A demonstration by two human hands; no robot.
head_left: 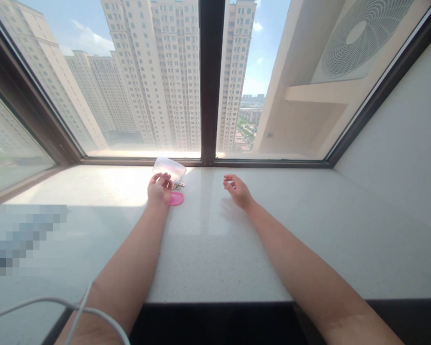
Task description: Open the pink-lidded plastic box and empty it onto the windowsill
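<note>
My left hand point(160, 189) is over the sill, its fingertips drawn together in a pinch; whatever is between them is too small to make out. Just behind it, a clear plastic box point(170, 168) leans tilted near the window. Small metal pieces point(178, 185) lie beside the fingers, their kind unclear. A pink oval lid point(176, 198) rests flat at the hand's right side, partly covered by it. To the right, my right hand point(239, 191) hovers above the sill with fingers loosely curled, a gap between thumb and fingers, and nothing visible in them.
The pale stone sill point(215, 258) runs up to a dark window frame point(210, 81). A white cable point(53, 301) crosses my left forearm at the lower left. The far-left part is pixelated. A white wall point(398, 129) stands at the right.
</note>
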